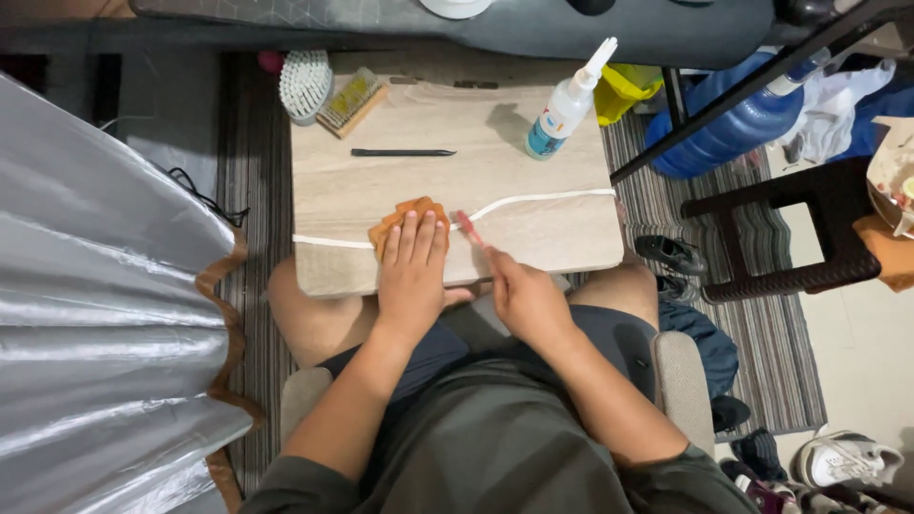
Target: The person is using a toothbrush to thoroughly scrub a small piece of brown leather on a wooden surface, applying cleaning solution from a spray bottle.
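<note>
A small light wooden table (533,238) rests over my knees, above a striped rug (762,352). My left hand (411,266) lies flat, fingers extended, pressing an orange cloth (405,214) onto a white shoelace (543,198) stretched across the surface. My right hand (519,295) grips a small red brush (468,228) at the lace. Judged stage: cleaning underway. The spray bottle (566,105), two brushes (328,90) and black pen-like tool (402,152) lie untouched.

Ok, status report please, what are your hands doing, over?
Left hand flat on orange cloth, pressing white lace. Right hand holds small pink tool at the lace. Black pen, bottle stand apart.
</note>
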